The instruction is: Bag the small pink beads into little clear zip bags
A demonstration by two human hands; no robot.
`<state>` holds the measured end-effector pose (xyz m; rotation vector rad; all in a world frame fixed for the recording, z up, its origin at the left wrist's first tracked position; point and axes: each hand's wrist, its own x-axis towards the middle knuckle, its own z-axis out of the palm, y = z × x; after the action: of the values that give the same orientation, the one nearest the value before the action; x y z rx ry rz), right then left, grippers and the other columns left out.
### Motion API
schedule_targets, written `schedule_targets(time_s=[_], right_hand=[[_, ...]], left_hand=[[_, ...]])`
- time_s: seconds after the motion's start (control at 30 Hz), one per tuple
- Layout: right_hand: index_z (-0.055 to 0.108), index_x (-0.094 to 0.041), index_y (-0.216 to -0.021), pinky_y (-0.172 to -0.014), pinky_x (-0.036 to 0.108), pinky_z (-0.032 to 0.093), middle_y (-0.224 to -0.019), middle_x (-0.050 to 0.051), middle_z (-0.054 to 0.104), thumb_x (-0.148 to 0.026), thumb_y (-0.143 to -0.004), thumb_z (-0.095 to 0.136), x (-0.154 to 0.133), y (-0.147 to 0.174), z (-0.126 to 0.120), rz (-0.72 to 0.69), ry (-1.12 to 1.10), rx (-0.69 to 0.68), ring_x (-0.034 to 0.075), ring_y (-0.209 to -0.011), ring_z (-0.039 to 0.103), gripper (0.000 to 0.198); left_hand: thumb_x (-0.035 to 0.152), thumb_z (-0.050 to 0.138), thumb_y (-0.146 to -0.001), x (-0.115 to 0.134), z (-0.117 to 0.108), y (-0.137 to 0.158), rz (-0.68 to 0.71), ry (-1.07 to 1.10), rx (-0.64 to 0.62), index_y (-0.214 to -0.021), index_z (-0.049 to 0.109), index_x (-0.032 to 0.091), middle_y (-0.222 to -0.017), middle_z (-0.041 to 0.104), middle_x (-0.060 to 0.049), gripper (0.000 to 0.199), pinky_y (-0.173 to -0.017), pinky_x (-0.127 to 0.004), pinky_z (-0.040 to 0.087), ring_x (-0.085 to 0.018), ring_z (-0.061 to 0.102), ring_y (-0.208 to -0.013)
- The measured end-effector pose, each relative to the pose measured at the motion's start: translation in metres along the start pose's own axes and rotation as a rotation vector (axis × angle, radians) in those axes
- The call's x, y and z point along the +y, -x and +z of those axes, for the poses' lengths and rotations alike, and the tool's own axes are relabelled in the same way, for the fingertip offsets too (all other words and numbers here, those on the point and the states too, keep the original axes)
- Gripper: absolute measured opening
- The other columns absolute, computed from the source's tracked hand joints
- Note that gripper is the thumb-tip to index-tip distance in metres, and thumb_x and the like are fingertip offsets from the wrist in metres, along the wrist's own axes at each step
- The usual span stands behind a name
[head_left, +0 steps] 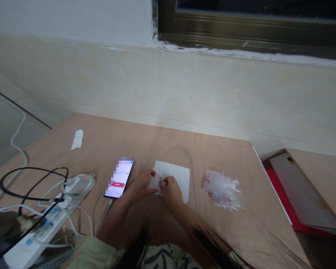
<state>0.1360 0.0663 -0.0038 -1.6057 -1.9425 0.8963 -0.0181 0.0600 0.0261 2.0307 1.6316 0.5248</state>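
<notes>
At lower centre, a small clear packet [153, 182] is framed over white paper [182, 175] by the left hand [141, 183], seemingly for steadiness, while its pink bits [160, 179] are met by the right hand [172, 189], though whether either grip is clamped cannot be told.
</notes>
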Motion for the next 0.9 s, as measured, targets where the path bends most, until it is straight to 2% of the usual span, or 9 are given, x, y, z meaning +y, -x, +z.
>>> schedule_targets(time_s=[0.13,0.3,0.43,0.5,0.6,0.67,0.77,0.9], right_hand=[[0.053,-0.017,-0.079,-0.066,0.028,0.039,-0.084,0.007,0.056,-0.014,-0.073,0.042,0.005,0.004,0.010,-0.029,0.029,-0.035,0.018,-0.079,0.051,0.013],[0.053,-0.015,-0.076,-0.062,0.027,0.039,-0.072,0.005,0.055,-0.021,-0.075,0.043,-0.002,0.001,-0.008,0.038,-0.046,0.047,0.016,-0.068,0.051,0.012],[0.053,-0.017,-0.075,-0.061,0.024,0.038,-0.068,0.002,0.054,-0.025,-0.074,0.046,-0.014,-0.004,-0.019,-0.068,-0.216,0.024,0.014,-0.065,0.050,0.011],[0.051,-0.017,-0.079,-0.058,0.023,0.038,-0.067,0.000,0.053,-0.026,-0.074,0.046,-0.016,-0.006,-0.016,-0.068,-0.234,0.014,0.013,-0.062,0.050,0.012],[0.047,-0.017,-0.084,-0.050,0.023,0.034,-0.064,0.000,0.053,-0.030,-0.075,0.044,-0.011,-0.007,-0.007,0.050,-0.133,0.062,0.013,-0.056,0.050,0.016],[0.046,-0.018,-0.082,-0.046,0.022,0.030,-0.063,0.001,0.054,-0.031,-0.076,0.044,-0.006,-0.007,0.001,0.098,-0.037,0.022,0.014,-0.054,0.050,0.014],[0.047,-0.019,-0.081,-0.045,0.023,0.026,-0.065,0.003,0.059,-0.026,-0.076,0.045,-0.003,-0.006,0.011,0.139,0.076,-0.060,0.015,-0.054,0.054,0.009],[0.048,-0.018,-0.083,-0.045,0.024,0.025,-0.067,0.006,0.061,-0.025,-0.079,0.041,-0.004,-0.008,0.015,0.159,0.146,-0.063,0.017,-0.055,0.056,0.011]], left_hand=[[0.028,0.063,-0.058,-0.001,0.002,0.004,0.017,0.003,-0.005,-0.096,0.044,0.018,-0.097,0.056,-0.007,0.044,-0.092,-0.048,0.027,-0.026,0.050,-0.096],[0.031,0.065,-0.058,-0.004,0.005,0.003,0.016,-0.031,0.007,-0.098,0.044,0.017,-0.099,0.055,-0.009,0.047,-0.091,-0.051,0.025,-0.027,0.050,-0.096],[0.031,0.064,-0.059,-0.003,0.008,-0.003,0.030,-0.016,0.001,-0.097,0.045,0.017,-0.097,0.056,-0.008,0.045,-0.088,-0.046,0.030,-0.026,0.050,-0.095],[0.032,0.062,-0.061,-0.003,0.008,-0.006,0.037,0.000,0.005,-0.097,0.045,0.017,-0.096,0.056,-0.008,0.043,-0.086,-0.043,0.034,-0.025,0.051,-0.094],[0.032,0.063,-0.059,-0.006,0.009,-0.008,0.030,-0.019,0.021,-0.096,0.045,0.017,-0.095,0.056,-0.008,0.044,-0.085,-0.044,0.034,-0.025,0.051,-0.092],[0.032,0.064,-0.058,-0.009,0.010,-0.008,0.022,-0.044,0.035,-0.096,0.046,0.017,-0.094,0.056,-0.009,0.045,-0.085,-0.045,0.032,-0.026,0.052,-0.091],[0.030,0.064,-0.058,-0.013,0.012,-0.007,0.008,-0.067,0.051,-0.094,0.047,0.017,-0.093,0.057,-0.009,0.042,-0.086,-0.048,0.030,-0.027,0.052,-0.091],[0.028,0.063,-0.059,-0.014,0.014,-0.004,0.014,-0.063,0.039,-0.096,0.045,0.019,-0.096,0.056,-0.008,0.043,-0.088,-0.049,0.028,-0.026,0.051,-0.093]])
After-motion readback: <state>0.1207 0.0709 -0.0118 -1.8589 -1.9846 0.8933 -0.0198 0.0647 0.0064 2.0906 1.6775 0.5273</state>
